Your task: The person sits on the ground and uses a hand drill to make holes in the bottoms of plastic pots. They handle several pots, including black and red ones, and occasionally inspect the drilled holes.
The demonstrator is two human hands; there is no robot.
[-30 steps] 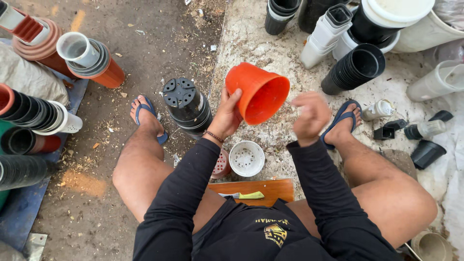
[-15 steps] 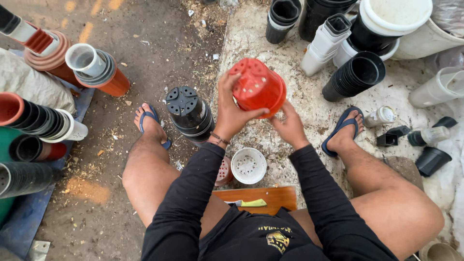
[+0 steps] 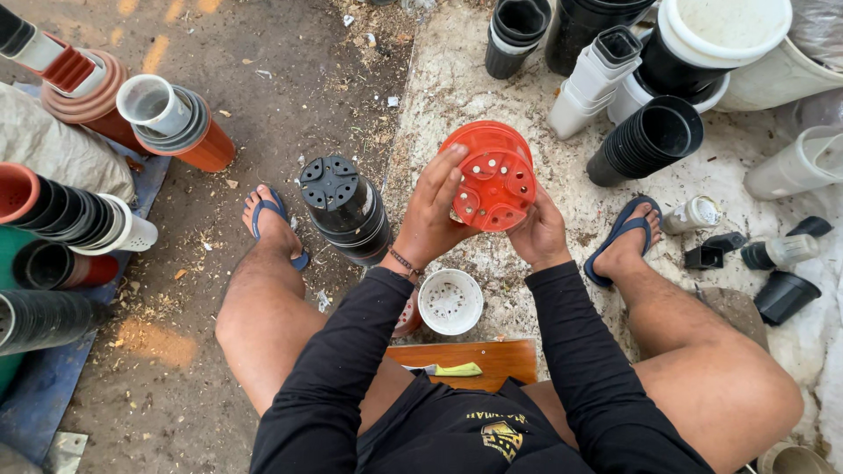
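An orange plastic plant pot is held upside down in front of me, its perforated bottom turned up toward the camera. My left hand grips its left side with the fingers spread over the rim. My right hand cups it from below on the right. Both sleeves are black. Under the hands a small white pot stands on the ground between my legs.
An upturned stack of black pots stands by my left foot. Stacked pots lie on their sides at left and at upper right. A wooden board with a green-handled tool lies near my lap.
The orange pot has been flipped from mouth-toward-me to bottom-up. My right hand, free a second ago, now supports the pot from below.
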